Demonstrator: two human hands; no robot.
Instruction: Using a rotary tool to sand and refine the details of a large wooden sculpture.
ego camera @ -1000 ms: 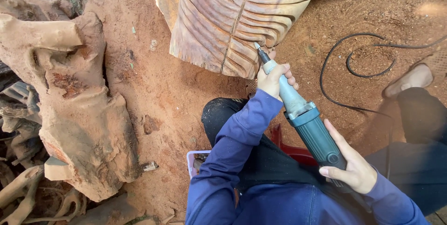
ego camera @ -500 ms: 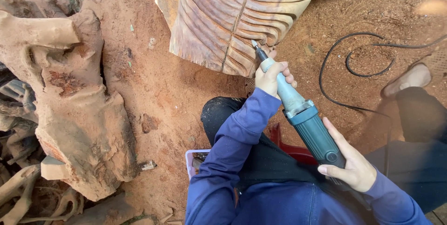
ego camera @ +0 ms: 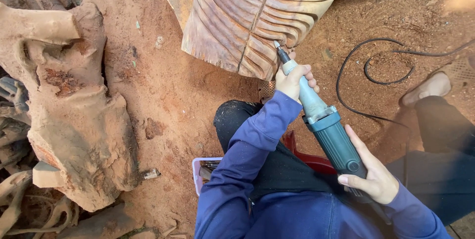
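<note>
Looking down from the head camera, I saw the person seated on red, dusty ground (ego camera: 173, 85) with a teal power carving tool (ego camera: 321, 120) held in both hands. The left hand (ego camera: 293, 81) was wrapped around the slim front neck of the tool, fingers closed tight on it, just behind the bit. The right hand (ego camera: 373, 177) gripped the dark rear end of the body, fingers curled together around it, with the thumb lying along the side. The tool ran slantwise from the lower right up to the carved wooden piece (ego camera: 257, 16), and its narrow bit (ego camera: 278, 48) touched the lower edge of that piece, in one of the ribbed grooves beside the central ridge. Both sleeves were blue. A black power cord (ego camera: 368, 66) looped over the ground to the right of the hands, well apart from the carving. A large, gnarled root stump (ego camera: 74, 115) stood at the left. Just beside the person's left elbow lay a small pale tray (ego camera: 200, 169), and a red seat (ego camera: 309, 160) showed under the tool.
</note>
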